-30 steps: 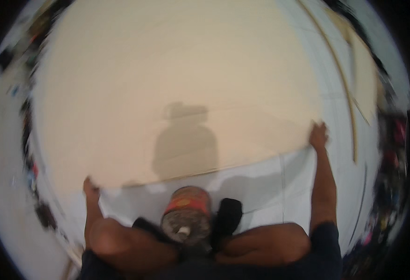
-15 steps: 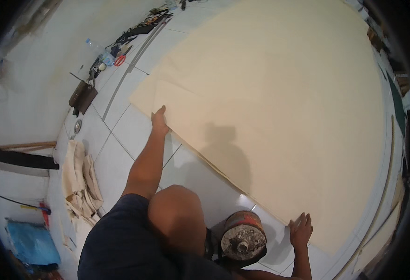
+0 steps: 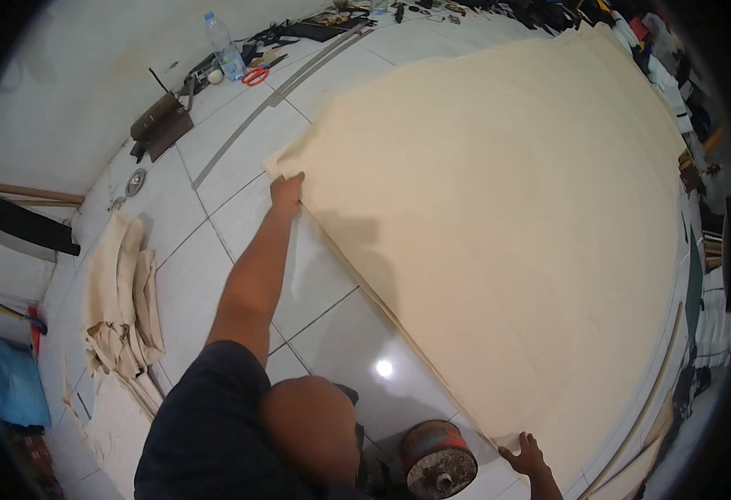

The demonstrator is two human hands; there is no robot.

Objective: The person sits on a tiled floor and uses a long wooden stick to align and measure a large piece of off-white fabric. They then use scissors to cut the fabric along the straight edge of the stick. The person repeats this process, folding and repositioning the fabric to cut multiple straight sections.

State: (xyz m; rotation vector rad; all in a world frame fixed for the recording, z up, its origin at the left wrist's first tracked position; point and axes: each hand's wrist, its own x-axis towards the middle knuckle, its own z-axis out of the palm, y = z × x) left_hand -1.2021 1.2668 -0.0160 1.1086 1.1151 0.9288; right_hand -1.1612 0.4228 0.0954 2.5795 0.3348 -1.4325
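Note:
A large cream cloth (image 3: 498,225) lies spread on the tiled floor, its near edge running slantwise between my hands. My left hand (image 3: 287,192) is closed on that edge close to the left corner, where the cloth is creased and bunched; its fingertips are partly hidden. At the lower right, my right hand (image 3: 525,457) rests on the edge near the other corner with its fingers stretched and apart. Beside it stands a round, rusty red-and-black can (image 3: 439,458) with a rough grey filling and a knob in the middle.
Crumpled cream cloth (image 3: 119,308) lies left of my arm. Along the wall are a brown metal block (image 3: 161,125), red-handled scissors (image 3: 255,77), a plastic bottle (image 3: 224,48) and long metal strips (image 3: 274,104). A blue bundle (image 3: 7,375) sits at far left; clutter lines the right side.
My left hand has closed on the cloth nearer its left corner, and the edge there has bunched. The right hand's fingers have spread wider along the edge. The whole view has shifted.

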